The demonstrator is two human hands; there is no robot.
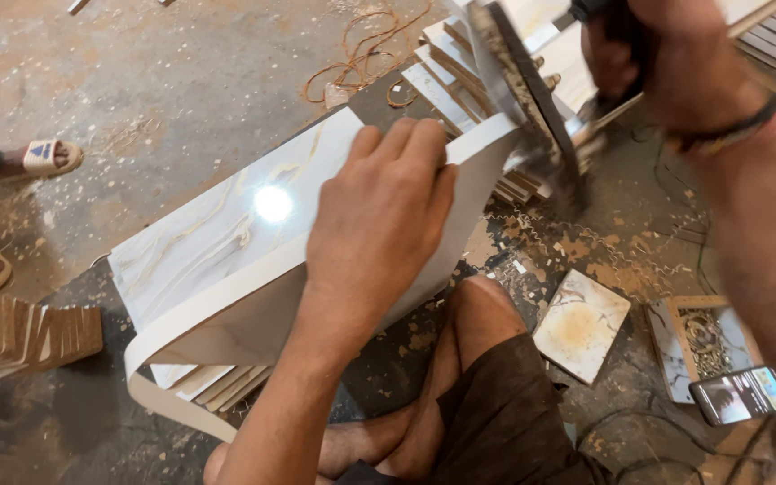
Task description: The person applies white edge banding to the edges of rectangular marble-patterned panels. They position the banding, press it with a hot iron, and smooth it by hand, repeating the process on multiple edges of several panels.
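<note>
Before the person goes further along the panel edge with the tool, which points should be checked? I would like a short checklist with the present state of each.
1. Left hand presses the white edge strip against the marble-pattern panel: ok.
2. Right hand grips the tool firmly: ok, though blurred by motion.
3. Left fingertips away from the tool's working end: not ok, they look close.
4. Loose strip end free, not caught: ok, it curls below the panel.
5. Knee clear of the panel's edge: cannot tell.
6. Phone and small tile out of the way on the floor: ok.
</note>
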